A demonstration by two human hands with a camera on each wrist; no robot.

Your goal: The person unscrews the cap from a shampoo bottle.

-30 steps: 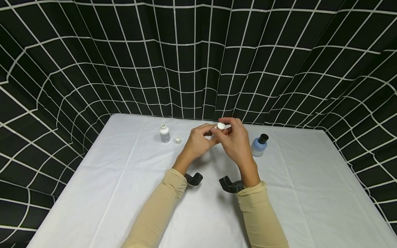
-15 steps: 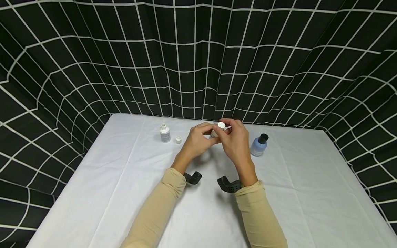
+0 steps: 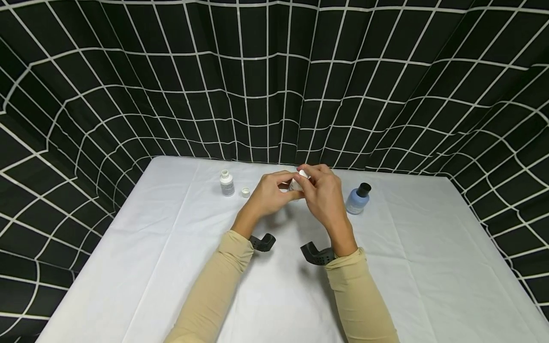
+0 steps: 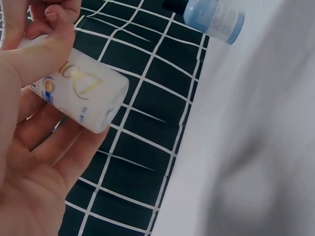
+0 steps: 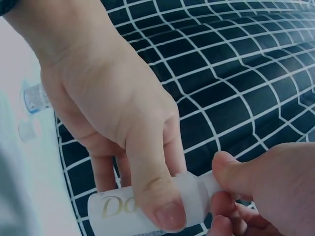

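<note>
Left hand: the left hand (image 3: 271, 195) holds a small white bottle (image 3: 296, 183) above the far middle of the worktop (image 3: 171, 267); its fingers (image 5: 157, 196) and thumb are curled round the bottle's body, clamped on it.
Right hand: the right hand (image 3: 323, 193) meets the left over the bottle's top end; its thumb and fingers (image 5: 236, 172) pinch the cap or neck there. Whether a cap sits on that end cannot be told, as the fingertips cover it.
White bottle: held in the air between both hands, tilted rather than upright; in the left wrist view (image 4: 81, 96) it shows a gold logo and a small coloured label, with its flat base pointing away from the palm.
Blue bottle: a pale blue bottle with a black cap (image 3: 358, 200) stands upright on the worktop just to the right of the right hand, not touching it; it also shows at the top of the left wrist view (image 4: 211, 14).
Open bottle: a small white bottle without its cap (image 3: 226, 183) stands upright on the far left part of the worktop, apart from the left hand.
Loose cap: a small white cap (image 3: 245, 192) lies on the worktop just to the right of the open bottle, between it and the left hand.
Worktop: covered with a white cloth.
Backdrop: a black curtain with a white grid (image 3: 274, 85) hangs behind the far edge and along both sides.
Sleeves: both forearms wear beige sleeves (image 3: 214, 290), with dark wrist mounts (image 3: 317, 255) near the cuffs.
</note>
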